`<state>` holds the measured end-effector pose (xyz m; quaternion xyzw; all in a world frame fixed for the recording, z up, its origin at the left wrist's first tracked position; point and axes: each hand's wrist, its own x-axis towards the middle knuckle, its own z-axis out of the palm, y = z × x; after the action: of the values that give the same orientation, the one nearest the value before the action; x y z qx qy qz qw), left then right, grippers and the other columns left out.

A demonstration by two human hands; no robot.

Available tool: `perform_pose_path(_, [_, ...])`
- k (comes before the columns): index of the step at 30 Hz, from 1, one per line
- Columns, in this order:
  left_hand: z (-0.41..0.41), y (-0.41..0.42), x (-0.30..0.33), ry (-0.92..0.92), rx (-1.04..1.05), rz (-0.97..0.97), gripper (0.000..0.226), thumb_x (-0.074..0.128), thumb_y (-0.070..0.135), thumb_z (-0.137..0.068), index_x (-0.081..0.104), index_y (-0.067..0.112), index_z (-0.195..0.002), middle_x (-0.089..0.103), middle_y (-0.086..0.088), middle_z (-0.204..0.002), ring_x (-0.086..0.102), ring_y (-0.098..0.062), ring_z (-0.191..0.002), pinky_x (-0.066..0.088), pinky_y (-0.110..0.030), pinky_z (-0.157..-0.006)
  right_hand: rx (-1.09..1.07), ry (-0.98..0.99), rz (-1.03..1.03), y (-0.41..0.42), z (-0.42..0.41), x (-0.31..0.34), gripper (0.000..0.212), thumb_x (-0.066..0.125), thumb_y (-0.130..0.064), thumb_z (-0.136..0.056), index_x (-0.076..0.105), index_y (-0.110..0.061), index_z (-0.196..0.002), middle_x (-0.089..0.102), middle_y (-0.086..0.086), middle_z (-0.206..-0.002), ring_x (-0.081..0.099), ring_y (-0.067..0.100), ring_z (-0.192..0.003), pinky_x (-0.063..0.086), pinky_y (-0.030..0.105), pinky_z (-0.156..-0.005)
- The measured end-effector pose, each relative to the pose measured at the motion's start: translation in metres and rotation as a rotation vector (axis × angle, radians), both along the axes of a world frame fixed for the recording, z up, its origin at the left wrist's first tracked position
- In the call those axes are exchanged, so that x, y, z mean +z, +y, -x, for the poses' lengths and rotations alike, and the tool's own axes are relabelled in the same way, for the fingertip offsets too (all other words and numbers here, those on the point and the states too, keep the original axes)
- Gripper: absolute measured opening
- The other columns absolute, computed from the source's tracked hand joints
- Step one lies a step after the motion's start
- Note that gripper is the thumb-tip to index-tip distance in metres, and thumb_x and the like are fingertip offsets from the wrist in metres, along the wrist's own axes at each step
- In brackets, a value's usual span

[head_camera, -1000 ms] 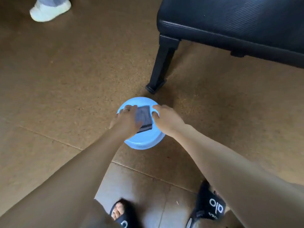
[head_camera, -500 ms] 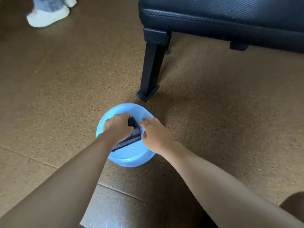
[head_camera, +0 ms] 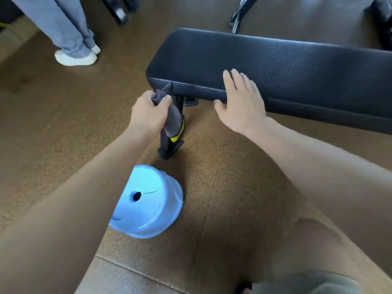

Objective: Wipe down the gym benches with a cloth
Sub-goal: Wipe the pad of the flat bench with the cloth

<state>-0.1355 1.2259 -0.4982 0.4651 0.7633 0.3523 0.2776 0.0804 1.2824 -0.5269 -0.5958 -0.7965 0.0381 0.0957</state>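
Observation:
A black padded gym bench [head_camera: 275, 60] runs from the centre to the right edge, its black leg [head_camera: 169, 143] standing on the floor. My left hand [head_camera: 148, 112] grips a bunched grey cloth [head_camera: 172, 119] just below the bench's near-left corner; the cloth hangs down in front of the leg. Fingers straight, my right hand [head_camera: 239, 102] rests flat on the bench's front edge. A light blue plastic basin [head_camera: 148, 200] lies upside down on the floor, below my left hand.
Another person's legs in grey trousers and white shoes [head_camera: 74, 58] stand at the upper left. Black equipment frames [head_camera: 239, 13] sit behind the bench. The brown cork-like floor [head_camera: 53, 124] spreads all around, with a paler tile at the bottom.
Both hands were on the cloth over the basin. Now my left hand has lifted the cloth up to the bench corner, and my right hand has let go and moved onto the bench.

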Motion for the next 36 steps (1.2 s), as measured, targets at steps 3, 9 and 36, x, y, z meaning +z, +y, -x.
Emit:
perform_pose_path(3, [-0.027,0.017,0.015,-0.024,0.084,-0.026,0.02,0.052,0.034,-0.103,0.053,0.018,-0.093,0.065,-0.006,-0.104,0.062,-0.025,-0.096,0.054,-0.038,-0.083,-0.012,-0.09,0.202,0.018,-0.034,-0.003,0.074,0.032,-0.052,-0.106,0.006,-0.013,-0.164,0.004,0.009,-0.172,0.004,0.027,-0.159,0.006,0.046,-0.129])
perform_pose_path(9, [-0.06,0.04,0.03,-0.081,0.188,-0.066,0.024,0.042,0.034,-0.108,0.051,0.013,-0.115,0.059,-0.005,-0.115,0.056,-0.018,-0.098,0.049,-0.03,-0.088,0.039,0.015,0.223,0.014,-0.046,-0.011,0.07,0.035,-0.041,-0.105,0.008,-0.017,-0.165,0.0,0.003,-0.173,-0.003,0.021,-0.159,-0.001,0.042,-0.129])
perform_pose_path(36, [-0.067,0.135,-0.044,0.779,-0.747,0.065,0.063,0.016,0.051,-0.109,0.005,0.026,-0.166,0.01,-0.002,-0.174,0.007,-0.028,-0.16,-0.001,-0.043,-0.129,-0.186,0.15,0.156,0.017,-0.023,-0.023,0.064,0.021,-0.042,-0.103,0.012,-0.029,-0.164,0.001,-0.008,-0.172,-0.008,0.011,-0.158,-0.009,0.037,-0.128])
